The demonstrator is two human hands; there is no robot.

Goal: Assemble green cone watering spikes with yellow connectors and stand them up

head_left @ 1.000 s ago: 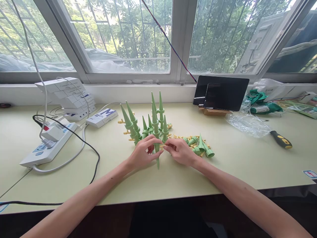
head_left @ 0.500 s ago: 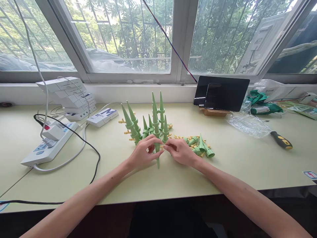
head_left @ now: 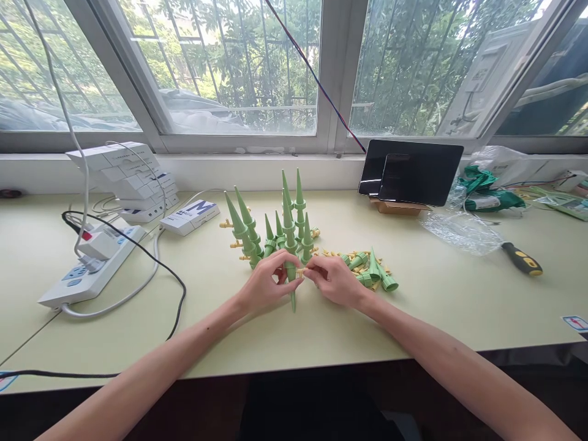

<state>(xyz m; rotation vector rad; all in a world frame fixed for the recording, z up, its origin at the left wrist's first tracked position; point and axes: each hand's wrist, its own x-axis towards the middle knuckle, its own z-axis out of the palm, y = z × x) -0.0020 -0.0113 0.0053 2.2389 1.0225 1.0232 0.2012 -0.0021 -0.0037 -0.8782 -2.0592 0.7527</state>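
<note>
My left hand (head_left: 269, 278) is closed around a green plastic watering spike (head_left: 293, 301), whose tip points down toward the table. At the spike's right side, my right hand (head_left: 334, 278) pinches a small yellow valve (head_left: 301, 272) between thumb and fingertips; part of it is hidden by the fingers. Just beyond the hands stand several green spikes (head_left: 287, 223), points up, with yellow valves (head_left: 236, 245) sticking out of their sides. To the right of my right hand lies a pile of loose green parts (head_left: 389, 283) and small yellow pieces.
A power strip (head_left: 76, 278) with cables and stacked white boxes (head_left: 133, 174) occupy the left. At the back right a tablet (head_left: 422, 171) leans on a cardboard support. Farther right are clear plastic wrap (head_left: 473, 233), a screwdriver (head_left: 522, 259) and a green bag (head_left: 493, 199).
</note>
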